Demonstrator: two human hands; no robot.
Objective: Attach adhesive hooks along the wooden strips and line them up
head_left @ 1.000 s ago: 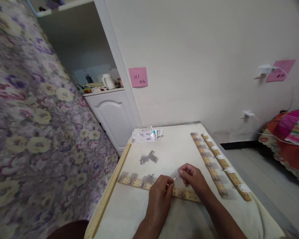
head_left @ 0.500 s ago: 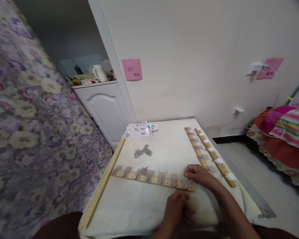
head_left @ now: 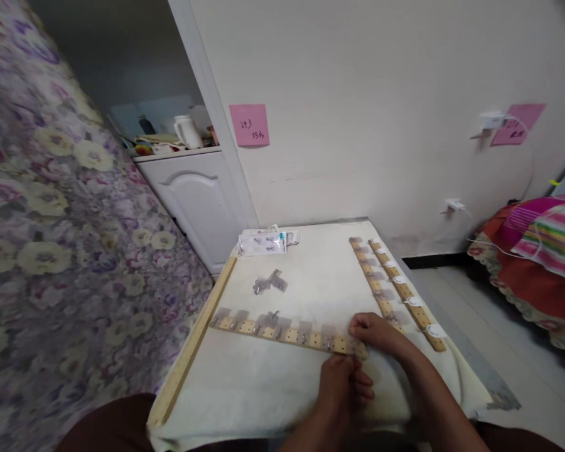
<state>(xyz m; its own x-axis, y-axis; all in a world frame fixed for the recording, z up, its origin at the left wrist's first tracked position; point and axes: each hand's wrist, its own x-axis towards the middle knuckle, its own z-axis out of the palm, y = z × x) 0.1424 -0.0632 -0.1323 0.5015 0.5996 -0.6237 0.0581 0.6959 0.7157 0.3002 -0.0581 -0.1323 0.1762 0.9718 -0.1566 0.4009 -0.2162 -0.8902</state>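
A narrow wooden strip (head_left: 287,334) with holes lies across the pale cloth on the table. Small metal fittings with translucent grey plastic tags (head_left: 304,326) are spaced along it. At the strip's right end, my right hand (head_left: 379,333) is closed in a pinch at the last translucent tag (head_left: 356,345), from the far side. From the near side, my left hand (head_left: 341,383) meets the same end, thumb and forefinger pressed together at its edge. Whatever small part sits in the left fingertips is hidden. Loose metal pieces with grey tags (head_left: 269,282) lie beyond the strip.
Two more wooden strips lie at the right, one with grey tags (head_left: 374,276) and an outer one with white tags (head_left: 398,280). A bare wooden bar (head_left: 195,339) runs along the left edge. Flat packages (head_left: 262,243) lie at the back, near the wall.
My left hand has moved up to the near edge of the strip's right end. My right hand stays almost in place, and the last tag appears tilted lower.
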